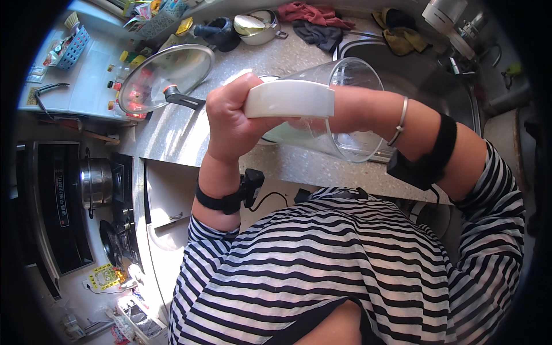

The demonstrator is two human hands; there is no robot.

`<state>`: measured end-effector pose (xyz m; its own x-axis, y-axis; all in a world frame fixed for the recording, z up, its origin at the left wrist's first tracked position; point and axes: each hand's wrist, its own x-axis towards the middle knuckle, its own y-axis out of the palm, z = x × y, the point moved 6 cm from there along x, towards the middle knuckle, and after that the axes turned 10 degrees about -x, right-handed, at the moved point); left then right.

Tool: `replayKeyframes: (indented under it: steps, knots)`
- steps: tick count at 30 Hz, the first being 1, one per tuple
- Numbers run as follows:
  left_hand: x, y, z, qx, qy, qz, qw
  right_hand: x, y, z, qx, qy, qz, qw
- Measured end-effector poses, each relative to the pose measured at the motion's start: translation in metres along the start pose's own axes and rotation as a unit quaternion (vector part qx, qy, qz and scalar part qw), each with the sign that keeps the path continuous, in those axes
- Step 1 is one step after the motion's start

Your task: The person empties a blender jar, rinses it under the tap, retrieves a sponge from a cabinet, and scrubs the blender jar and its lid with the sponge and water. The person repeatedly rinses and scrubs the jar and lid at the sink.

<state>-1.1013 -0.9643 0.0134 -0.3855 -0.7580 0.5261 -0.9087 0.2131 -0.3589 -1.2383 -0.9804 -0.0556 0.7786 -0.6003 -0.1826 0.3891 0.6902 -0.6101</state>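
A large clear glass pitcher (302, 131) with a white handle (289, 100) lies tilted on its side in the air above the counter, its round mouth facing right towards the sink. My left hand (235, 116) is closed around the handle. My right hand (310, 123) reaches in through the mouth and is seen blurred through the glass; whether it holds anything I cannot tell. Something pale green shows through the far end of the pitcher. A bracelet and a black strap are on my right arm, and another black strap is on my left wrist.
The steel sink (476, 108) lies at the right, with dark cloths (399, 36) at its rim. A glass lid (172, 71) with a black handle stands at the left near bottles. A white pot (261, 34), a dark mortar (222, 36) and a red cloth (308, 13) line the counter's back.
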Motion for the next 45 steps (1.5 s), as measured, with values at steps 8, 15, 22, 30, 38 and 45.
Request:
replayKeyframes:
  steps: [8, 15, 22, 30, 38, 45]
  knots:
    - [-0.004, -0.013, 0.0, -0.032, 0.021, -0.052, 0.998, -0.057, -0.041, 0.032, 0.121, 0.065, -0.226, 0.964]
    - [-0.006, -0.022, 0.001, -0.073, -0.012, -0.082, 0.994, -0.092, -0.05, 0.082, -0.518, -0.184, -0.331, 0.767]
    - [-0.006, -0.021, 0.003, -0.079, 0.01, -0.058, 0.995, -0.1, -0.061, 0.079, -0.405, -0.145, -0.193, 0.882]
    - [-0.004, -0.026, 0.005, -0.114, -0.026, -0.058, 0.992, -0.072, -0.042, 0.084, -0.585, -0.251, -0.33, 0.697]
    - [-0.001, -0.007, -0.001, -0.047, 0.008, -0.022, 0.999, -0.012, -0.021, 0.031, -0.449, 0.076, -0.003, 0.89]
    - [-0.01, 0.001, -0.011, 0.026, 0.047, -0.022, 0.998, -0.002, -0.004, -0.002, -0.037, 0.28, 0.097, 0.954]
